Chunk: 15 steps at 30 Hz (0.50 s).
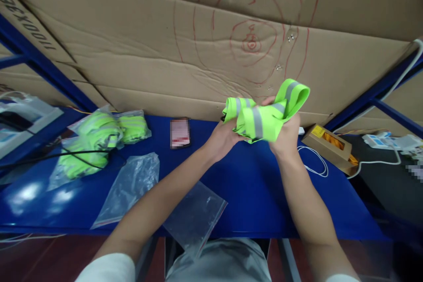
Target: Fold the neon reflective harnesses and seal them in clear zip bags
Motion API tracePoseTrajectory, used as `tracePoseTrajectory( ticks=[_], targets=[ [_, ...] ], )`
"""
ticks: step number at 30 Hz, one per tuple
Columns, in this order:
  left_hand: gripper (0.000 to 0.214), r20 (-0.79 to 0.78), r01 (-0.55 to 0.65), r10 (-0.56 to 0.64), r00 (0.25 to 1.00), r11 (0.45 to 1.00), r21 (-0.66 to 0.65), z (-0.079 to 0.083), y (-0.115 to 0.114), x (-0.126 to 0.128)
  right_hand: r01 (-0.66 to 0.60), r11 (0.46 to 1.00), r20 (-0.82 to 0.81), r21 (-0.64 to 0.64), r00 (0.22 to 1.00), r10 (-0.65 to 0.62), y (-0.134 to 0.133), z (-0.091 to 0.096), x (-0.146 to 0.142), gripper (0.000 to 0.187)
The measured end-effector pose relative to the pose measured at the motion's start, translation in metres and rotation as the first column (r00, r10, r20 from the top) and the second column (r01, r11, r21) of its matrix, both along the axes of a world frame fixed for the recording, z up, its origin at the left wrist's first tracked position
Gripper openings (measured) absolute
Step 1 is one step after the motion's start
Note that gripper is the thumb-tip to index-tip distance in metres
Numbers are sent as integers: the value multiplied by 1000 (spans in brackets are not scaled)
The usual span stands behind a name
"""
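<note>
Between my two hands, above the blue table, is a bundled neon-yellow reflective strap [261,122] with grey stripes, like part of a safety vest. My left hand [228,139] grips its left side from below, fingers wrapped into the folds. Around the right side is my right hand [287,134], its fingers partly hidden behind the fabric. One loop of the strap stands up over the right hand. Below the left forearm lies a clear zip bag [198,211], reaching over the table's front edge. Another clear plastic bag [132,187] lies further left.
Several bagged neon-yellow bundles [99,130] sit at the left, with a black cable across them. A small pixelated box [180,133] is at the back. On the right are a cardboard box [330,147] and a white cable [313,163]. Cardboard [132,44] walls the back.
</note>
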State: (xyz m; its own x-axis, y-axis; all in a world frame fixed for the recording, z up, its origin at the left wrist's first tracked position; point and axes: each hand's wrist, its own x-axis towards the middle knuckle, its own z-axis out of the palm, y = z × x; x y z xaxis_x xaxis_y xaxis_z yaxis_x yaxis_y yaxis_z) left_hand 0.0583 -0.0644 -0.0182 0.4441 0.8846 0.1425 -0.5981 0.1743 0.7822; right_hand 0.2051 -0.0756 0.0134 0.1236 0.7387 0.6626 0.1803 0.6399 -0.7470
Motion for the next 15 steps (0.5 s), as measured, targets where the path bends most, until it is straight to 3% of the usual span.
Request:
tracePoseTrajectory(
  ticks=[3, 5, 8, 11, 13, 15],
  targets=[
    [89, -24, 54, -50, 998, 980, 191, -6, 1, -4, 85, 996, -38, -1, 996, -85, 4, -2, 6, 23],
    [102, -100, 52, -21, 995, 946, 320, -10, 3, -2, 120, 992, -57, -25, 991, -122, 5, -6, 6, 21],
    [89, -180, -67, 165, 970, 889, 453, -11, 2, 3, 154, 987, -71, -48, 985, -157, 3, -10, -1, 20],
    [80, -165, -206, 336, 927, 826, 525, -9, -2, 7, 150, 986, -70, -68, 985, -155, -1, -11, -8, 25],
    [72, -179, -253, 395, 901, 815, 522, -7, -5, 6, 119, 991, -45, -66, 991, -122, -4, -8, -8, 32],
    [58, -219, -274, 425, 879, 823, 498, -5, -5, 3, 75, 997, 55, -37, 996, -73, -9, -2, -4, 52]
  ],
)
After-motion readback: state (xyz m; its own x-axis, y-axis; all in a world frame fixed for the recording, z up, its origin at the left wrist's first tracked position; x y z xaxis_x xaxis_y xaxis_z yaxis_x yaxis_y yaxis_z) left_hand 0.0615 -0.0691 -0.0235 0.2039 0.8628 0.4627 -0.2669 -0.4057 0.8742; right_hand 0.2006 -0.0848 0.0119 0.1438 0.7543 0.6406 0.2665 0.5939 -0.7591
